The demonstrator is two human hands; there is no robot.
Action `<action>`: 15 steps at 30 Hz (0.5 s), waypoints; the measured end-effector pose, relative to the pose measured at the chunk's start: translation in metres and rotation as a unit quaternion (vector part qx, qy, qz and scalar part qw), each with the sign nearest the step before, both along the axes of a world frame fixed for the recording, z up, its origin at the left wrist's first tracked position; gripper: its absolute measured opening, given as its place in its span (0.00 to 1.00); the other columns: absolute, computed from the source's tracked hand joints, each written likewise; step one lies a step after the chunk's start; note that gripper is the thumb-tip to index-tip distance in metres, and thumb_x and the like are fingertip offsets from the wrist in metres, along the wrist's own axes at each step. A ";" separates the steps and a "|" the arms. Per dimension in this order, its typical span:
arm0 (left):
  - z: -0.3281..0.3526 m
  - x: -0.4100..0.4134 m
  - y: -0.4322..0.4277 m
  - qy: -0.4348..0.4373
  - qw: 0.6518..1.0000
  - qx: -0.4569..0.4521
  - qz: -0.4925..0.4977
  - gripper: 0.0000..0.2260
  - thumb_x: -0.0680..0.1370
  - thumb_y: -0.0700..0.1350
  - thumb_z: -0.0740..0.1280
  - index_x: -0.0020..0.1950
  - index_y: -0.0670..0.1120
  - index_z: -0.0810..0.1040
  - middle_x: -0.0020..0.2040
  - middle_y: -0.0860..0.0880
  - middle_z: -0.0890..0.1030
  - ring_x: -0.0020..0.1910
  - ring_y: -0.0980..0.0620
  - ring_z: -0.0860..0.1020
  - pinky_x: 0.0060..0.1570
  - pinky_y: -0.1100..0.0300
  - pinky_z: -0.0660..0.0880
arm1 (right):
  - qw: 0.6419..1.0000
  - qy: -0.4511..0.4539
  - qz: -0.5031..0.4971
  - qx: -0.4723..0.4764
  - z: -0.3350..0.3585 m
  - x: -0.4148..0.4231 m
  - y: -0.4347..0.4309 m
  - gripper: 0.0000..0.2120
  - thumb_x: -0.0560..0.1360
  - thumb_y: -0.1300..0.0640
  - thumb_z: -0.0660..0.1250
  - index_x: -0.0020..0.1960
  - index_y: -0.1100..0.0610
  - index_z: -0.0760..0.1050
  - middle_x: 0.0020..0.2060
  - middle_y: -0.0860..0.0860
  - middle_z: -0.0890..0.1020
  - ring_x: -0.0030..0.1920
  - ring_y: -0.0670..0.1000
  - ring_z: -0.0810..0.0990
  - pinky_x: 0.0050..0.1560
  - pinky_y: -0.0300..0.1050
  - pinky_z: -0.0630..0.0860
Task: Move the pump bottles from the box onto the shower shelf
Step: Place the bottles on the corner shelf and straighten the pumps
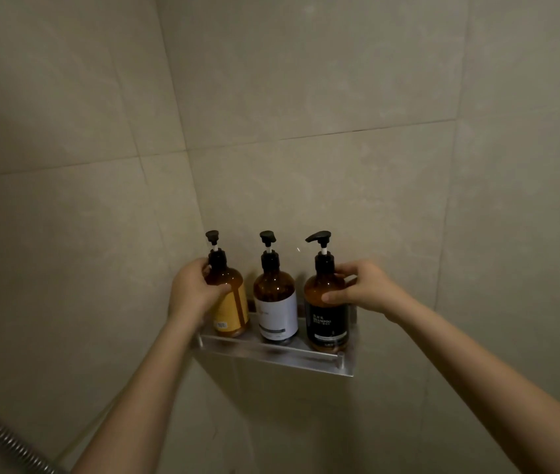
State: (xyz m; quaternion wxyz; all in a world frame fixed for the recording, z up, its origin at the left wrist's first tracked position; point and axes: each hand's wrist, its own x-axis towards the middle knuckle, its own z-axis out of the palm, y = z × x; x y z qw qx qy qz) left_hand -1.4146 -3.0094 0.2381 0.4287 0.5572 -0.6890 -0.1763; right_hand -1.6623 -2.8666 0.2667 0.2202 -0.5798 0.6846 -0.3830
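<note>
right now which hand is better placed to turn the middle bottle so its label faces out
Either could reach, with a slight edge to the left. The white-label bottle stands between both hands. The left hand grips the yellow-label bottle; the right hand holds the shampoo bottle. One must let go first.

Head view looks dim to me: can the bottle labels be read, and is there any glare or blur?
Head view: dim, warm light and soft focus; only SHAMPOO reads on the black-label bottle; white-label bottle and yellow-label bottle text is illegible; faint sheen on the shelf rail; wide-angle bending at the edges.
</note>
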 end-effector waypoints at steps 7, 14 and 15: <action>0.003 0.000 0.003 0.008 0.999 0.012 -0.035 0.28 0.66 0.52 0.75 0.63 0.45 0.75 0.60 0.46 0.80 0.58 0.47 0.78 0.49 0.57 0.74 | 1.000 0.011 -0.001 0.005 0.001 0.000 0.002 0.26 0.67 0.57 0.75 0.63 0.56 0.75 0.56 0.54 0.80 0.52 0.52 0.77 0.53 0.48 0.75; 0.005 0.002 0.002 -0.051 0.998 0.020 -0.007 0.24 0.67 0.48 0.75 0.60 0.46 0.77 0.56 0.46 0.81 0.53 0.48 0.79 0.43 0.60 0.72 | 1.000 0.013 -0.002 0.006 0.001 0.003 0.002 0.25 0.68 0.58 0.74 0.64 0.56 0.74 0.57 0.54 0.80 0.53 0.52 0.78 0.53 0.46 0.75; 0.007 0.003 0.001 -0.049 0.998 0.032 -0.013 0.24 0.67 0.46 0.75 0.62 0.45 0.76 0.58 0.45 0.81 0.56 0.47 0.78 0.45 0.60 0.71 | 1.000 0.014 -0.002 0.007 0.001 0.003 0.003 0.25 0.68 0.58 0.74 0.64 0.56 0.74 0.57 0.54 0.80 0.53 0.52 0.78 0.53 0.46 0.74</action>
